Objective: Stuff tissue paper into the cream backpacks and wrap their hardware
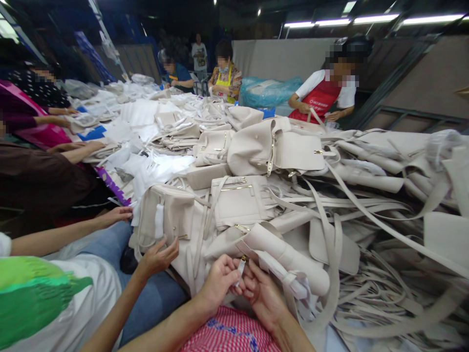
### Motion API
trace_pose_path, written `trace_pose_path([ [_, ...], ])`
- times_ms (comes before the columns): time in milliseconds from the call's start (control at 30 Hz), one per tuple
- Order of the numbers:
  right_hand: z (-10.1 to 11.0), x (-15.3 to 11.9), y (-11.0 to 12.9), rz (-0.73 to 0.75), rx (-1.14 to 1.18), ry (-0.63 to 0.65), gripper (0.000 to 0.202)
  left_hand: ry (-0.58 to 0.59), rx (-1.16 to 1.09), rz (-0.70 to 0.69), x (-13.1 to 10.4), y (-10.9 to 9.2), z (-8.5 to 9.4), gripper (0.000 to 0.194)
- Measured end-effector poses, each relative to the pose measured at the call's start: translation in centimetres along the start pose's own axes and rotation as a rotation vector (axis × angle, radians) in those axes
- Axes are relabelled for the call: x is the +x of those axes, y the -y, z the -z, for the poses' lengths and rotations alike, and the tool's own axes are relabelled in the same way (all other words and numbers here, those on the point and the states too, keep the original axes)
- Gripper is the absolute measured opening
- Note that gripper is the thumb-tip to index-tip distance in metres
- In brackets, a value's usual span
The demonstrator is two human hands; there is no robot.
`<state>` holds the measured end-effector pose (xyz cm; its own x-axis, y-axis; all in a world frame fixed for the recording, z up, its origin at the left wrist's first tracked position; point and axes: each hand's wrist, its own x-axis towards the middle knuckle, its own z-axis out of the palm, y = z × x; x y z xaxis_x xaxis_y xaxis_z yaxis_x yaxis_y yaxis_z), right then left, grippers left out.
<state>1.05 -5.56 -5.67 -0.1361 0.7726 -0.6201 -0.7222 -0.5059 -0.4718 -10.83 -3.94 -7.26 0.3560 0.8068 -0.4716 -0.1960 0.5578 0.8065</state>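
Both of my hands meet low in the middle of the view, over a red checked apron (pixel 229 332). Between their fingertips is a small metal clasp with a pale tab (pixel 241 268), attached to a beige bag (pixel 286 254). The left hand (pixel 220 281) pinches the tab from the left. My right hand (pixel 262 291) has its fingers curled around the clasp's right side. The bag lies just beyond my hands, with a rolled flap and white wrapping on its straps. Another beige bag with a gold zipper (pixel 238 200) lies behind it.
A co-worker's hands touch a beige bag (pixel 176 210) close on my left. Beige bags and long loose straps (pixel 381 293) heap up ahead and right. White paper (pixel 154 168) covers the pile at left. Other people work around it, one in a red apron (pixel 322 98).
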Motion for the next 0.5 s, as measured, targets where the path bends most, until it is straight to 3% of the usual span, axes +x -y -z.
trace_pose_path([
  [133,-0.8,0.3,-0.1,0.061,-0.141,-0.129,0.048,-0.011,0.144,-0.091,0.1,0.1,-0.3,0.035],
  [267,-1.2,0.5,-0.2,0.094,-0.186,-0.158,0.050,0.014,0.185,-0.077,-0.4,-0.7,-0.6,0.032],
  [333,-0.9,0.1,0.0,0.080,-0.193,-0.170,0.050,0.020,0.343,-0.094,-0.9,-1.7,-0.4,0.026],
  [400,-0.1,-0.4,0.0,0.043,-0.188,-0.180,0.051,-0.061,0.611,-0.196,-1.4,-2.8,0.1,0.018],
  [500,2.4,-1.0,-0.5,-0.023,-0.213,-0.175,0.057,-0.276,0.896,-0.446,-1.2,-4.0,1.1,0.012],
])
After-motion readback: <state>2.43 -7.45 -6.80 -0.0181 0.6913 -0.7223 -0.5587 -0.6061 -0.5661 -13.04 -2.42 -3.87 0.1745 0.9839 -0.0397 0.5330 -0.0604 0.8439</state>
